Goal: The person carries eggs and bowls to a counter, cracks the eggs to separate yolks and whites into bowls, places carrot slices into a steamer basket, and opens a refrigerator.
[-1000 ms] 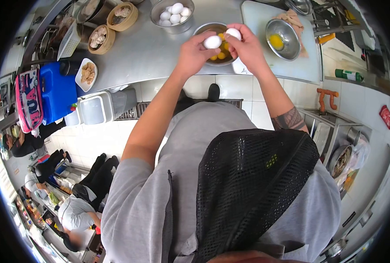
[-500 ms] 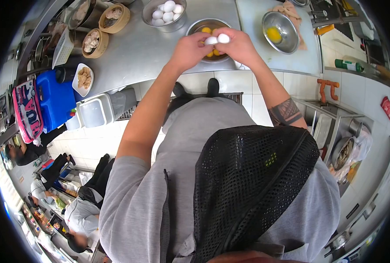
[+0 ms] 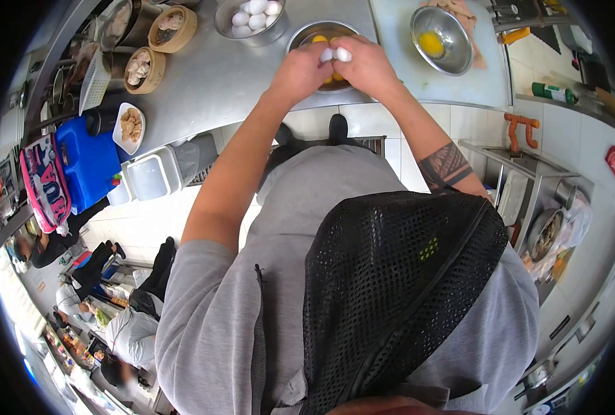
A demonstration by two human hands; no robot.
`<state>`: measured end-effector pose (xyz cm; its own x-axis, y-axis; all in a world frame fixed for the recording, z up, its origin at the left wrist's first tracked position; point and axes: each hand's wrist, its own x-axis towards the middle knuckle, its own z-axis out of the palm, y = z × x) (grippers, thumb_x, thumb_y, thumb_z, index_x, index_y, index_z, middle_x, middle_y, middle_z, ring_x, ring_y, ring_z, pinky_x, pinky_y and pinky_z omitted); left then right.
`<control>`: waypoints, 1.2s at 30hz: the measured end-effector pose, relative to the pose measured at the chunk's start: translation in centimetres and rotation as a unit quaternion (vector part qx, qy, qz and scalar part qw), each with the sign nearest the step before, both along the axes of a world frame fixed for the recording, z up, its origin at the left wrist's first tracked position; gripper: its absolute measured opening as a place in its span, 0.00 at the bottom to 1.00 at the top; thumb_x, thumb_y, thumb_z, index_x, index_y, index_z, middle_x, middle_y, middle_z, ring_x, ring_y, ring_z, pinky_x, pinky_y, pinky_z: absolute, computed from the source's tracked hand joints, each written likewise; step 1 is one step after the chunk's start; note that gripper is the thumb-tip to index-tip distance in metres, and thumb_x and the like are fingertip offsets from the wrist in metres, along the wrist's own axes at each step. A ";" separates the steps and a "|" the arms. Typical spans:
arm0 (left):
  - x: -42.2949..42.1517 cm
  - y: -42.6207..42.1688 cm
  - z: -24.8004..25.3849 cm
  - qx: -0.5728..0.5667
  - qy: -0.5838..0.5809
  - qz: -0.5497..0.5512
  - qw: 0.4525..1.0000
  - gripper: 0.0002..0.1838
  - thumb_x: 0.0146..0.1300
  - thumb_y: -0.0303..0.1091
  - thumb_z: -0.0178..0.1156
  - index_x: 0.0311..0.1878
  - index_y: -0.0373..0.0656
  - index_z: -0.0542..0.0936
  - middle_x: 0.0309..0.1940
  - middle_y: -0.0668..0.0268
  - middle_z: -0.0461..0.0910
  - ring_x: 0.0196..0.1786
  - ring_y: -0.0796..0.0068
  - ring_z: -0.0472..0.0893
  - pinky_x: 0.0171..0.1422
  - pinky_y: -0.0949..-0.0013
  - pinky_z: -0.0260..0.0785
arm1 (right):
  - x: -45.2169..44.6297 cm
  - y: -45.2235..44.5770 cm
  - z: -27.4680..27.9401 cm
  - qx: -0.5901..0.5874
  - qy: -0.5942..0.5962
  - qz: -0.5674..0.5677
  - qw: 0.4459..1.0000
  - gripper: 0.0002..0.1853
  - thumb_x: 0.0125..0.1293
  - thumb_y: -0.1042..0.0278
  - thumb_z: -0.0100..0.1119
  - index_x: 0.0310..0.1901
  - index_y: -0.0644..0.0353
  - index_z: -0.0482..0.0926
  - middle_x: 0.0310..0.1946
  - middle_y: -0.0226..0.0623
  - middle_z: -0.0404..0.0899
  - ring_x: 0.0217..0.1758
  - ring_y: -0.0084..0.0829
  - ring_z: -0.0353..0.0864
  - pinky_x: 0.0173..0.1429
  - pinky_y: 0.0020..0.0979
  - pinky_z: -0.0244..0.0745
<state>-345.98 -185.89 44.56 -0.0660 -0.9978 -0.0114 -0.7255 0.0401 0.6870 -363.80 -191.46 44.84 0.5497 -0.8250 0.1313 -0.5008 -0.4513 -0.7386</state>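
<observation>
Over a metal bowl [image 3: 294, 43] with several yolks in it, my two hands are close together. My left hand [image 3: 303, 71] is closed round a white egg [image 3: 326, 54], mostly covered by the fingers. My right hand [image 3: 368, 68] has its fingers closed on another white egg [image 3: 343, 54], right beside the first. Whether either shell is cracked is too small to tell. To the upper left stands a metal bowl [image 3: 251, 37] of whole white eggs. A smaller metal bowl [image 3: 451, 61] holding yellow yolk rests on the white board [image 3: 404, 86] to the right.
Two bamboo steamers [image 3: 157, 73] and a white dish of food [image 3: 129, 128] stand at the left of the metal counter [image 3: 204, 90]. A blue container [image 3: 89, 162] is below them. Other people [image 3: 129, 337] are at the lower left, away from my hands.
Both hands have drawn together over the bowl, and the two eggs, apart earlier, are now side by side and more covered by the fingers. The view has shifted slightly.
</observation>
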 end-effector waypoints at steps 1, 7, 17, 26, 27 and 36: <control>0.1 0.0 -0.3 0.001 0.000 -0.001 1.000 0.22 0.63 0.34 0.70 0.59 0.37 0.82 0.43 0.53 0.87 0.43 0.56 0.88 0.50 0.59 0.80 | 0.0 0.1 -0.1 0.001 0.000 -0.001 1.000 0.14 0.60 0.68 0.67 0.48 0.57 0.85 0.45 0.49 0.84 0.49 0.53 0.84 0.54 0.47 0.80; 1.7 -0.2 -1.0 -0.088 -0.120 -0.067 0.987 0.22 0.62 0.26 0.64 0.61 0.41 0.80 0.53 0.54 0.85 0.50 0.51 0.86 0.53 0.55 0.81 | -0.8 0.1 -0.7 -0.025 0.051 0.041 0.998 0.16 0.62 0.72 0.64 0.53 0.55 0.84 0.54 0.41 0.82 0.54 0.50 0.83 0.58 0.44 0.81; 1.1 -1.1 1.8 0.041 0.129 0.090 0.987 0.27 0.65 0.29 0.68 0.68 0.40 0.77 0.62 0.55 0.84 0.60 0.65 0.85 0.59 0.63 0.81 | -0.5 -0.6 1.1 0.105 -0.162 -0.127 0.973 0.17 0.62 0.71 0.70 0.54 0.58 0.84 0.48 0.40 0.85 0.44 0.36 0.88 0.44 0.36 0.84; 1.8 1.3 2.9 0.045 0.254 0.115 0.959 0.33 0.61 0.37 0.75 0.68 0.38 0.78 0.55 0.59 0.86 0.51 0.73 0.85 0.58 0.67 0.78 | 1.7 1.4 2.3 0.294 -0.208 -0.071 0.930 0.18 0.66 0.65 0.74 0.55 0.63 0.85 0.46 0.37 0.86 0.35 0.24 0.87 0.38 0.25 0.85; 2.5 2.0 2.3 0.023 0.239 0.128 0.962 0.31 0.61 0.38 0.75 0.67 0.40 0.80 0.54 0.60 0.87 0.50 0.74 0.85 0.58 0.68 0.78 | 2.4 1.7 2.8 0.285 -0.193 -0.050 0.938 0.20 0.68 0.64 0.73 0.58 0.62 0.84 0.48 0.38 0.86 0.36 0.25 0.87 0.38 0.26 0.85; 17.3 19.0 2.3 -0.127 0.244 0.396 0.876 0.27 0.56 0.33 0.79 0.59 0.45 0.84 0.50 0.63 0.85 0.44 0.72 0.84 0.49 0.67 0.79 | 8.7 7.0 5.4 0.348 -0.236 -0.044 0.906 0.21 0.73 0.71 0.66 0.64 0.65 0.78 0.53 0.41 0.84 0.42 0.28 0.86 0.39 0.27 0.84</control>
<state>-328.73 -166.93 46.87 0.7126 -0.6994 0.0557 -0.2186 -0.1459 0.9648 -355.05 -184.44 50.20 0.4957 -0.8360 -0.2353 -0.0669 0.2334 -0.9701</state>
